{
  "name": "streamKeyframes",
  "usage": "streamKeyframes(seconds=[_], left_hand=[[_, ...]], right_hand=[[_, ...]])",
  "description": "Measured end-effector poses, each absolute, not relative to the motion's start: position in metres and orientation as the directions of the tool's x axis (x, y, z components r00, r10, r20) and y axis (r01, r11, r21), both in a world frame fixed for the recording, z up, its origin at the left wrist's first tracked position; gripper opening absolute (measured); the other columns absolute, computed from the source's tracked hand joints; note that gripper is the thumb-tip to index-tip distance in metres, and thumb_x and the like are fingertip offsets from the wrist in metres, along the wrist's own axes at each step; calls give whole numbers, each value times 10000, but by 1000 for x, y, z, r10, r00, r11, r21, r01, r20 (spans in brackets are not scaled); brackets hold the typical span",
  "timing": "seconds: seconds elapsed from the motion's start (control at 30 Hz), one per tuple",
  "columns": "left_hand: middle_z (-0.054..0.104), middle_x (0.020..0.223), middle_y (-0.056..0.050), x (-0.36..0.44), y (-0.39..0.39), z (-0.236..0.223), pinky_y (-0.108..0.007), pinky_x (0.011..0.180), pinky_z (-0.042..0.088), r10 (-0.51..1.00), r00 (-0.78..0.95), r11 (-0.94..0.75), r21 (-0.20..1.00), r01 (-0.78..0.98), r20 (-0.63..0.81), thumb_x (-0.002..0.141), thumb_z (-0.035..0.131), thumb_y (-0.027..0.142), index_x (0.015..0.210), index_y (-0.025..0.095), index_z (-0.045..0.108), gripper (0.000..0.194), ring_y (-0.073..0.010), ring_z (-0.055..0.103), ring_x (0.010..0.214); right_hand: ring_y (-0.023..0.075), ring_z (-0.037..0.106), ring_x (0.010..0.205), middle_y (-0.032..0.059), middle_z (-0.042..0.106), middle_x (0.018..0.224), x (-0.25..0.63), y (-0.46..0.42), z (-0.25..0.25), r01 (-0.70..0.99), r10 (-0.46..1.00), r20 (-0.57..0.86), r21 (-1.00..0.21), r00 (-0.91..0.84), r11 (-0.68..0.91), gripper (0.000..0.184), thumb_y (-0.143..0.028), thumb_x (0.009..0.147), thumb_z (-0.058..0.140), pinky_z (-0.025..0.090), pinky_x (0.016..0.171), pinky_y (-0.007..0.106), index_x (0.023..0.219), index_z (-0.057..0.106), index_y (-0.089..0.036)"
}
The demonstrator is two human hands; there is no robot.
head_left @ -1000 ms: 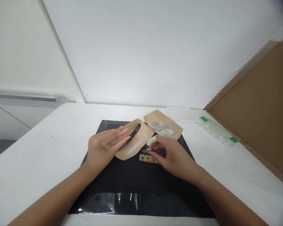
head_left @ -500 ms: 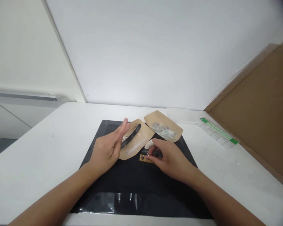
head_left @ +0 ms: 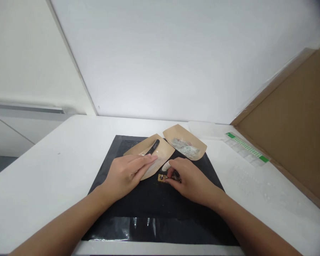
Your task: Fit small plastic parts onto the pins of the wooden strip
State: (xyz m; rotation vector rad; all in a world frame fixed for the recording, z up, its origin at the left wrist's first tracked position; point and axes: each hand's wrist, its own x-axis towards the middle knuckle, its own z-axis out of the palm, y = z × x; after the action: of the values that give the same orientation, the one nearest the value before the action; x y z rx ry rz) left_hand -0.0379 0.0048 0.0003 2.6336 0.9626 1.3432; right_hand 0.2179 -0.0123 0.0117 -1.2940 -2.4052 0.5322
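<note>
My left hand (head_left: 125, 175) lies with fingers stretched out over a brown paper tray (head_left: 164, 151), its fingertips low above or on the tray; I cannot tell if they touch. From under those fingers sticks out a curved black strip-like piece (head_left: 155, 145). My right hand (head_left: 192, 179) is closed in a pinch at a small tan block (head_left: 161, 178) with a round metal stud on it. Between thumb and finger a small silvery piece (head_left: 166, 176) partly shows. White wrapping (head_left: 166, 166) covers one right fingertip. Dark parts behind the right fingers are mostly hidden.
A second brown paper tray (head_left: 173, 133) at the back right holds a greyish-white crumpled heap. Both trays rest on a black mat (head_left: 146, 209) on a white table (head_left: 56, 177). At right are a clear compartment box with a green-edged label (head_left: 247, 147) and a cardboard panel (head_left: 290, 121).
My left hand has tipped from upright to lying flat, reaching right over the tray and the black piece. The right hand keeps its pinch at the tan block, shifted only slightly.
</note>
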Motion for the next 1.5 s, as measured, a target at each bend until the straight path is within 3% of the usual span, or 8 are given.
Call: streamKeyframes(seconds=[0.2, 0.33, 0.6, 0.8, 0.97, 1.5], left_hand=[[826, 1022, -9, -36, 3, -3, -274, 718, 636, 550, 502, -811, 282, 513, 668, 1057, 583, 244, 1394, 235, 617, 339, -153, 778, 799], [788, 1137, -62, -33, -1, 1, -341, 832, 628, 513, 583, -846, 257, 467, 630, 1003, 658, 253, 1389, 199, 592, 395, -198, 750, 950], [743, 1113, -93, -28, 1, 4, -464, 1020, 530, 480, 727, -877, 292, 382, 491, 1012, 613, 252, 1228, 183, 668, 233, -248, 653, 1062], [744, 1090, -77, -28, -1, -1, -499, 1067, 462, 503, 738, -864, 276, 421, 450, 1018, 614, 282, 1214, 191, 679, 226, -290, 576, 1192], [751, 1094, -73, -26, -1, -3, -536, 1110, 403, 526, 746, -850, 277, 447, 409, 1025, 602, 296, 1196, 195, 684, 215, -310, 544, 1261], [763, 1103, -84, -20, -1, -7, -576, 1166, 335, 532, 736, -846, 278, 454, 418, 1043, 548, 242, 1175, 195, 700, 206, -329, 510, 1356]], right_hand=[[205, 605, 852, 5, 683, 863, 219, -12, 12, 721, 845, 126, -465, -520, 513, 158, -189, 890, 750, 424, 769, 335, 852, 600, -220], [214, 616, 878, 17, 689, 906, 220, -13, 13, 723, 858, 123, -488, -498, 490, 149, -242, 898, 760, 443, 795, 350, 899, 612, -222], [226, 637, 990, 23, 716, 1063, 231, -12, 24, 679, 813, 60, -516, -580, 522, 201, -234, 897, 753, 461, 884, 375, 1056, 630, -246], [216, 643, 969, 24, 717, 1027, 231, -12, 28, 665, 802, 66, -521, -593, 535, 85, -208, 965, 656, 457, 901, 379, 1037, 639, -250], [199, 654, 924, 0, 729, 976, 230, -10, 23, 679, 807, 99, -487, -582, 549, 47, -229, 972, 684, 440, 884, 366, 990, 645, -248], [195, 677, 872, -27, 767, 859, 222, 1, 18, 703, 858, 116, -525, -500, 481, 174, -260, 887, 818, 430, 880, 365, 813, 663, -231]])
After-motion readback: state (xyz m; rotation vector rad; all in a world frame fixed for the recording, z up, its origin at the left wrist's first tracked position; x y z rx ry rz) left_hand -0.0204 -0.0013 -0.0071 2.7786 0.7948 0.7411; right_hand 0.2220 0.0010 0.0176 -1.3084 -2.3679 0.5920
